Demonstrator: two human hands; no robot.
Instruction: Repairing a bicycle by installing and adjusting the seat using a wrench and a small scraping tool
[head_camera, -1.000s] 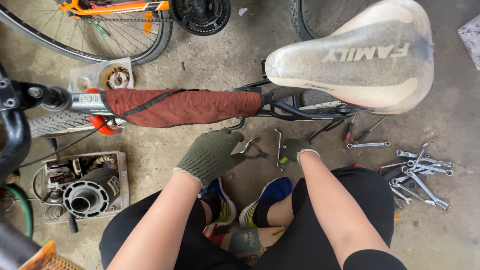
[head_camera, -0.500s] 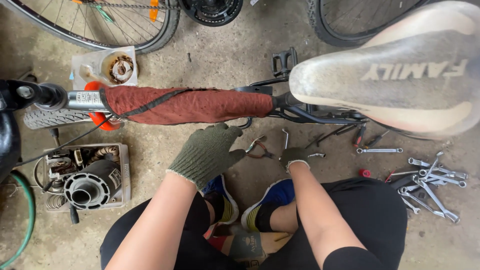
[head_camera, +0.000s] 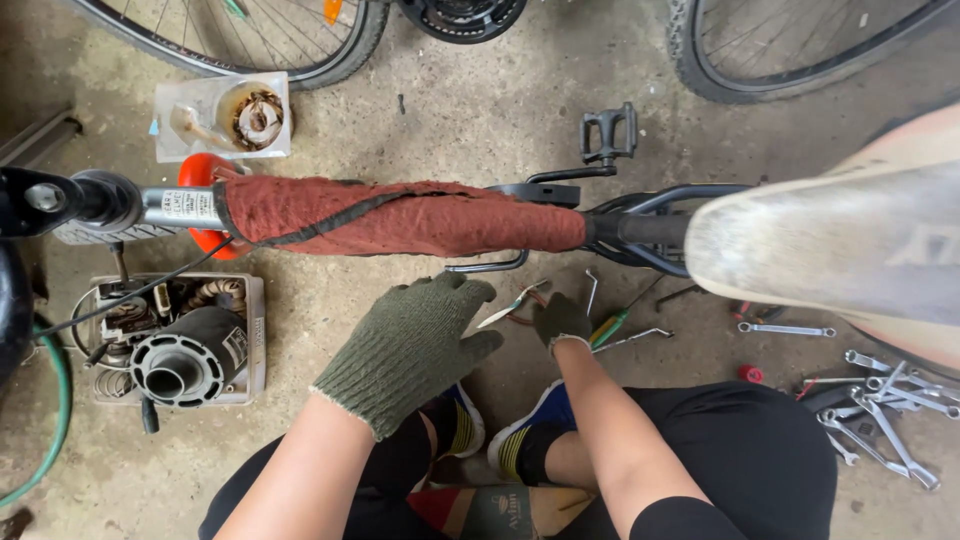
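the right hand (head_camera: 560, 320), gloved, has dropped to the concrete floor (head_camera: 480, 120) and now rests fingers-down on the pliers (head_camera: 512, 305), among loose hand tools below the bike frame; whether it has clenched them i cannot tell. the left hand (head_camera: 415, 345), gloved, hovers released just beside, having drifted lower from the red cloth (head_camera: 400, 215) wrapped on the top tube. spanners (head_camera: 880, 400) lie well apart to the right
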